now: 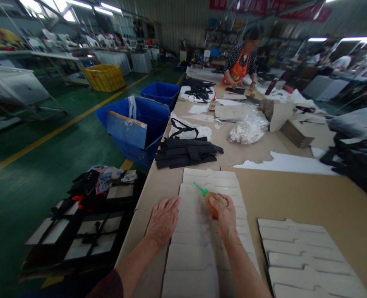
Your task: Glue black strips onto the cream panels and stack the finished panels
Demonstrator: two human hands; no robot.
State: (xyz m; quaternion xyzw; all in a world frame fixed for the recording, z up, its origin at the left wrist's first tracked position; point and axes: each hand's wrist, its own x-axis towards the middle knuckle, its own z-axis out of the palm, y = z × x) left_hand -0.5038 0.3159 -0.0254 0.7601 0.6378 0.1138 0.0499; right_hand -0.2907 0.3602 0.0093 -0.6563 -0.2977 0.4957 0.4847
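My right hand (227, 217) is wrapped around a glue bottle (212, 203) of amber liquid with a green nozzle. The bottle is tilted, its nozzle pointing up and left above a long row of overlapping grey cardboard pieces (191, 256). At the left edge of that row lies my left hand (164, 219), palm down with the fingers stretched out flat. Whether the nozzle tip touches the cardboard I cannot tell. Just beyond the row sits a pile of black fabric strips (188, 152).
Another row of overlapping cardboard (307, 252) lies at right. Blue bins (133, 128) stand along the table's left side, near a low stack of black-and-white pieces (93, 236). A plastic bag (249, 126) lies farther along. A person in an orange apron (237, 68) works at the far end.
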